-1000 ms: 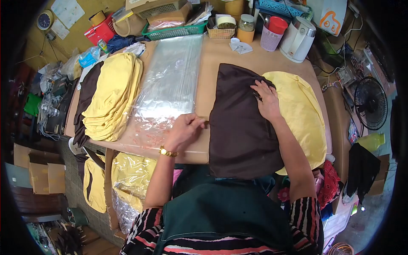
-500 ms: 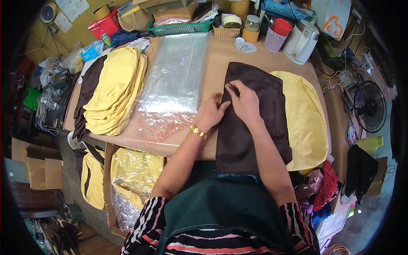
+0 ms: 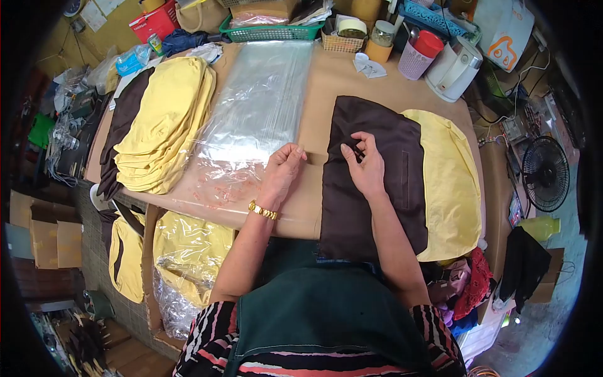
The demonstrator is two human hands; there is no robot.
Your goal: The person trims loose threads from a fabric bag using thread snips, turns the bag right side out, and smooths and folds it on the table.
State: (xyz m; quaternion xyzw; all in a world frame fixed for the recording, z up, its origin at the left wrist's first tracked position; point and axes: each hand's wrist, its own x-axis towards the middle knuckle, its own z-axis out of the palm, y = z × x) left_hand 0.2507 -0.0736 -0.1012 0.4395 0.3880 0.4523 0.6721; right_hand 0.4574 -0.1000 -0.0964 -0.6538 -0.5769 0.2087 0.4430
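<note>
A dark brown fabric piece [image 3: 345, 210] with a long stitched slit lies on the table in front of me. A yellow fabric piece [image 3: 453, 188] shows from under its right side. My right hand [image 3: 367, 166] is over the brown fabric, thumb and fingers loosely curled but apart, with nothing visible between them. Left of the fabric's edge, my left hand [image 3: 284, 173] is closed in a pinch near the clear plastic bags [image 3: 260, 94]. Whatever it pinches, if anything, is too small to make out.
A stack of yellow fabric pieces [image 3: 166, 122] lies at the left, with dark brown cloth [image 3: 125, 125] beside it. Baskets, jars, a cup [image 3: 414, 60] and a white kettle [image 3: 453, 69] line the back. Below the table's left edge stands a box of plastic-wrapped yellow items [image 3: 191, 251].
My left hand has moved left off the brown fabric, its fingers now pinched together. My right hand has shifted slightly down, its thumb and fingers now apart. The head view has shifted a little.
</note>
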